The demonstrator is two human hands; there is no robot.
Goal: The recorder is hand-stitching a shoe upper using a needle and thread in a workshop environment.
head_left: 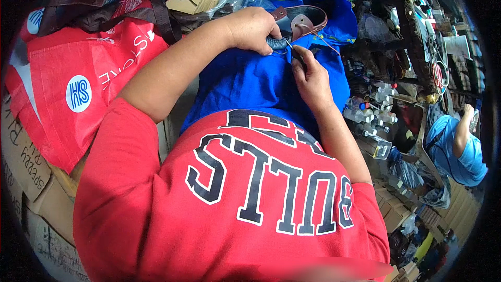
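A brown leather shoe [301, 25] with a dark toe part lies over my lap on a blue cloth [235, 86]. My left hand [253, 30] grips the dark part of the shoe, with thumb and fingers closed round it. Held in my right hand [312, 75] is an awl [297, 57] with a dark handle, its thin metal shaft pointing at the shoe's edge near my left thumb. Whether the tip pierces the shoe is too small to tell. A brown lace [327, 46] trails off the shoe's right side.
On the left hangs a red bag [57, 73], with dark shoes [78, 5] above and cardboard boxes [31, 162] below. Several plastic bottles [373, 112] stand at right amid clutter. Farther right, another person in a light blue shirt [454, 149] is present.
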